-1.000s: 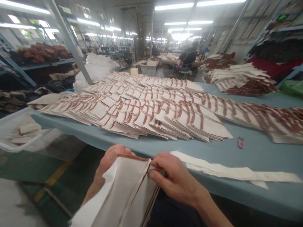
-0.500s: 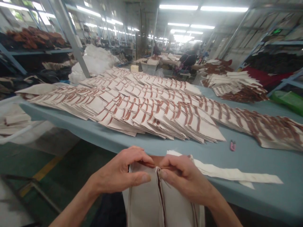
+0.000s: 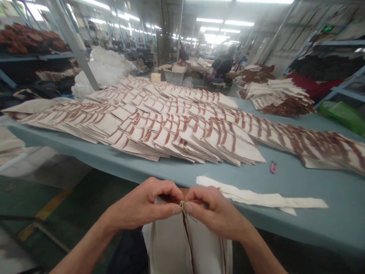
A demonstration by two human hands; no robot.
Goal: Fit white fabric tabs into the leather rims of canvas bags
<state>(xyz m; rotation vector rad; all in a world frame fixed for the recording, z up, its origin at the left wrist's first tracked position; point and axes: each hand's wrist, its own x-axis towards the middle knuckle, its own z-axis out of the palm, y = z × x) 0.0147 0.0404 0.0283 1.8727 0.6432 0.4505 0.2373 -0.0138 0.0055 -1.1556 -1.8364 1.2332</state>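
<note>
Long workroom, lit overhead by tube lights (image 3: 211,21); a person (image 3: 222,66) is seen seated at the far end. A table (image 3: 313,182) is covered in blue-green. Before its near edge, over the lap, a cream cloth piece (image 3: 168,243) with brown trim is held up by both hands. By the left hand (image 3: 145,205) its top is pinched between thumb and curled fingers; by the right hand (image 3: 219,213) the same is done, the two thumb tips almost meeting at the middle seam. Neither palm is opened out. Much of the top edge is covered by the fingers, so the exact grip cannot be made out.

Along the near edge, just beyond the right hand, pale strips (image 3: 259,198) are laid, partly overlapped in view by its knuckles. Farther in, pink snips (image 3: 273,168) are left lying. The middle is filled with overlapping rows of cloth (image 3: 196,140); at the far right corner a loose pile (image 3: 282,95) is heaped, a green bag (image 3: 339,114) beside it.
</note>
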